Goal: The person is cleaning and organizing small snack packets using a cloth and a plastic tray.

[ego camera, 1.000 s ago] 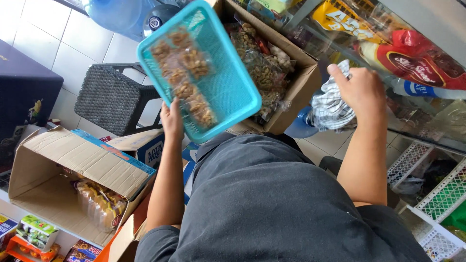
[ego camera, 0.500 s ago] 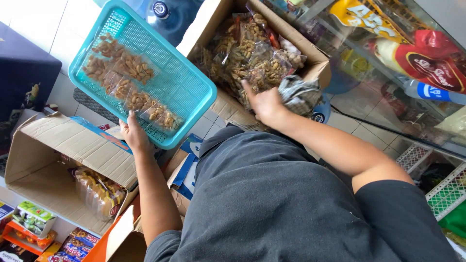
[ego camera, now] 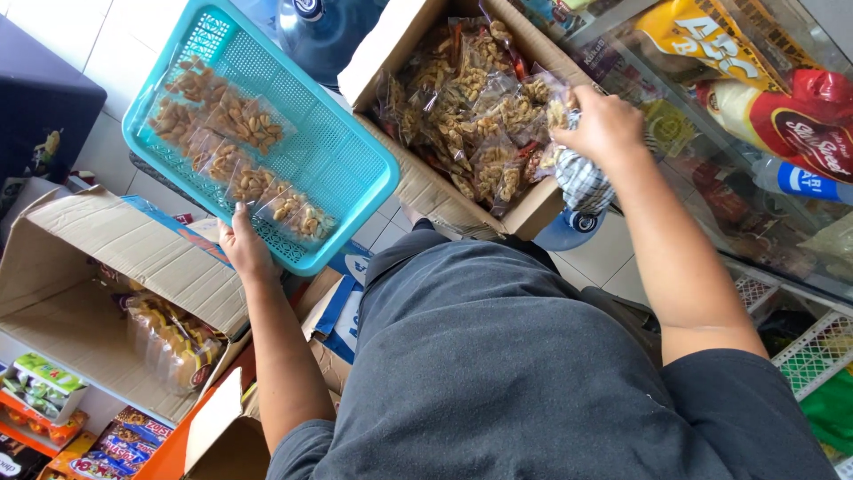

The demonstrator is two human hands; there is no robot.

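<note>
My left hand (ego camera: 242, 249) is gripping the near rim of a teal basket (ego camera: 342, 164), its long axis slanting away left, nut packets (ego camera: 233, 156) lined along it. My right hand (ego camera: 604, 129) is pinching a clear nut bag (ego camera: 555, 107) and a checked cloth (ego camera: 584, 182) over the brown cardboard box (ego camera: 542, 200).

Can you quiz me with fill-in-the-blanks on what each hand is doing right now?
1. The left hand holds a ____ plastic basket by its rim.
2. Bags of nuts lie in a row ____ the basket.
3. The right hand reaches into a ____ box full of nut packets.
4. That hand also grips a checked ____.

Missing words: turquoise; inside; cardboard; cloth
</note>
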